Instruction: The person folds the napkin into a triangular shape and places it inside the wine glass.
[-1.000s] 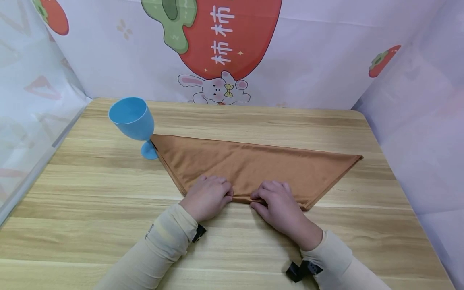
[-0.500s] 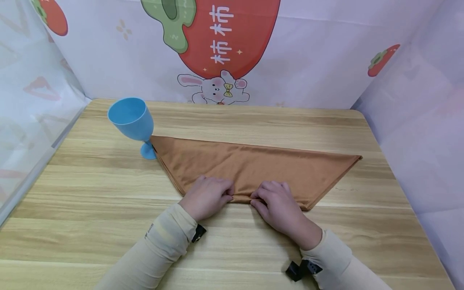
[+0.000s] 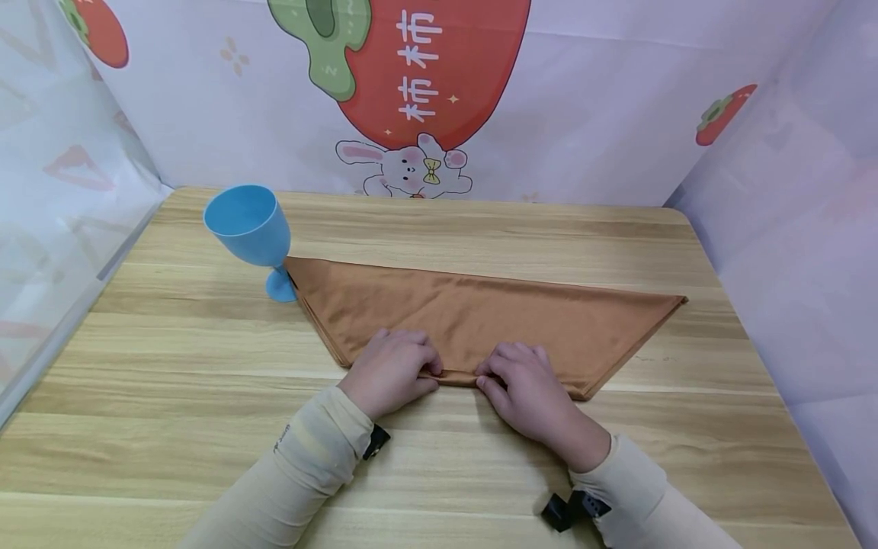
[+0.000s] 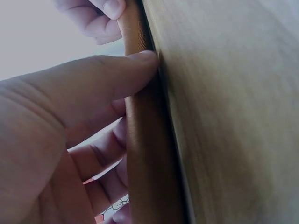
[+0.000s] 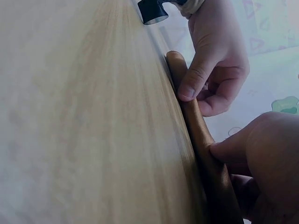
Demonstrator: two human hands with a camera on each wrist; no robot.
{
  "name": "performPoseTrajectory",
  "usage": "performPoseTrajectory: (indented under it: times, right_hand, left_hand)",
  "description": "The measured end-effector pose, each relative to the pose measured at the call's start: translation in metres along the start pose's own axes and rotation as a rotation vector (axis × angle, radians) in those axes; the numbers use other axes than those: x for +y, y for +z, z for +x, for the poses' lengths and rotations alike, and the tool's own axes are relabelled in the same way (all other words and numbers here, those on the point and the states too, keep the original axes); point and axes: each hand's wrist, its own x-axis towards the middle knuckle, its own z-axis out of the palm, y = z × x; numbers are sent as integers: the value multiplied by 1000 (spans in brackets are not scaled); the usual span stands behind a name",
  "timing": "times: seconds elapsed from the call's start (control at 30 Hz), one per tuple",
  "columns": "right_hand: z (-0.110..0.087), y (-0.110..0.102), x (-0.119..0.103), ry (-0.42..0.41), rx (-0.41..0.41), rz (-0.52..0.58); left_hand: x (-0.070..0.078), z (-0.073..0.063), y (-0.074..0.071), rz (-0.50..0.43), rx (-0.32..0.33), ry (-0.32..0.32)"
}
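A brown satin cloth (image 3: pixel 494 313) lies folded in a long four-sided shape, its wide side away from me. Its near edge is turned up into a narrow roll (image 4: pixel 145 140). My left hand (image 3: pixel 394 374) pinches that roll left of centre, thumb in front and fingers over the far side. A short way to the right my right hand (image 3: pixel 528 393) pinches the same edge, thumb and fingertips on the roll (image 5: pixel 203 133). A blue plastic goblet (image 3: pixel 254 225) stands upright by the cloth's far left corner, its foot at or against the cloth.
The wooden table (image 3: pixel 171 427) carries the cloth and the goblet. Printed white sheets (image 3: pixel 583 114) hang behind it and along both sides. A black wrist camera (image 3: pixel 559 512) is strapped below the right hand, close to the tabletop.
My left fingers have shifted slightly along the near edge, with the thumb now straighter. More of the turned-up roll shows between the hands. The goblet stays in place.
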Motion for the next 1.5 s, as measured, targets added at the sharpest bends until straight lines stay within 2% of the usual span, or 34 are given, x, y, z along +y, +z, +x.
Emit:
performPoseTrajectory:
  times: [0.2,0.4,0.63,0.9,1.27,1.5]
  right_hand:
    - [1,-1,1,11,-3,9]
    - [2,0,1,38,-2,-4]
    - [2,1,2,4,37,-5]
    - [3,0,2,-11,42,-28]
    - [3,-1,-1,-8,38,-43]
    - [3,0,-1,-12,51,-49]
  left_hand:
    - [-1,1,0,24,31,24]
    - [0,1,-1,56,17,26]
    - [0,1,-2,75,0,17]
    - [-1,1,-1,63,-3,11]
    - [-1,1,-1,16,-34,-28]
    - [-1,2,0,-14,-25,-47]
